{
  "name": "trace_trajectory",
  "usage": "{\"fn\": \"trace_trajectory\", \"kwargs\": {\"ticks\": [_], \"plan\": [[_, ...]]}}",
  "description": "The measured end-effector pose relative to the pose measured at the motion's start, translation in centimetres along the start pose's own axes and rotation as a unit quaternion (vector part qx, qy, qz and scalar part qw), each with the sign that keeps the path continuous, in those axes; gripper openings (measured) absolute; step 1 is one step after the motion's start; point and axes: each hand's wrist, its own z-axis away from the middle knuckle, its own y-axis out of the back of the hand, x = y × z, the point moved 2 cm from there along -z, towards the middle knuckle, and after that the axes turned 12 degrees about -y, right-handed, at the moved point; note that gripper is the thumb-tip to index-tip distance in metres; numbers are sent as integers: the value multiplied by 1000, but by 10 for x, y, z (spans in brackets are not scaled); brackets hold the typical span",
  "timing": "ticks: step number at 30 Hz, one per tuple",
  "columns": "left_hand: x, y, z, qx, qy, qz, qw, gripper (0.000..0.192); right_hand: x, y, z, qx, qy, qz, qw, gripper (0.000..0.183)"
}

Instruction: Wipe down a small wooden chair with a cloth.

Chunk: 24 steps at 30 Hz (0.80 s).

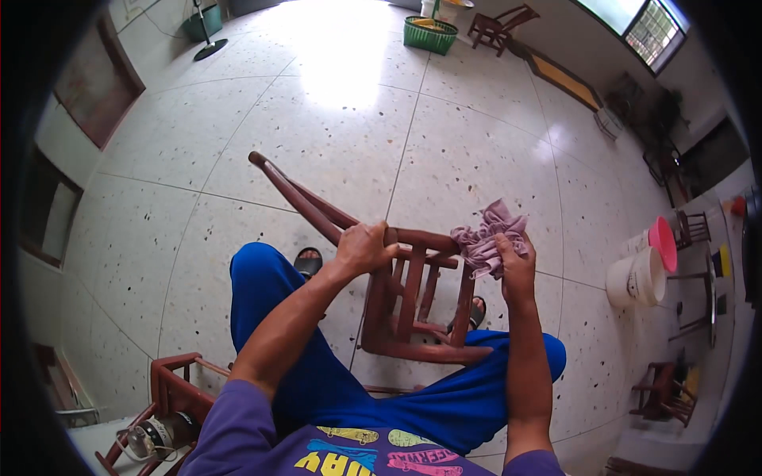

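Note:
A reddish-brown wooden chair frame (411,291) is tipped between my spread knees, its slats facing up at me. Two long rails run from it toward the upper left. My left hand (362,245) grips the frame at the upper corner, where those rails meet the slatted part. In my right hand (517,268) is a crumpled mauve cloth (491,235), which touches the right end of the upper rail. Part of the frame's lower side lies against my right thigh, and its far underside is hidden.
At my lower left stands another red wooden chair (172,381) with a glass-and-metal object beside it. On the right are a white bucket (631,279) and a pink basin (662,244). Far ahead are a green basket (430,43) and a small wooden chair (494,30) on the speckled floor (333,137).

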Motion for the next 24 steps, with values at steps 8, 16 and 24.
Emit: {"fn": "trace_trajectory", "kwargs": {"ticks": [8,16,24], "plan": [[-33,-32,-14,32,-100,23,994,49,28,-44,4,-37,-9,58,998,36],[-25,-40,-6,24,-168,-38,985,41,70,-114,-8,-101,344,519,776,42],[-32,-43,2,31,-158,-80,984,60,69,-131,40,-154,267,601,737,26]]}}
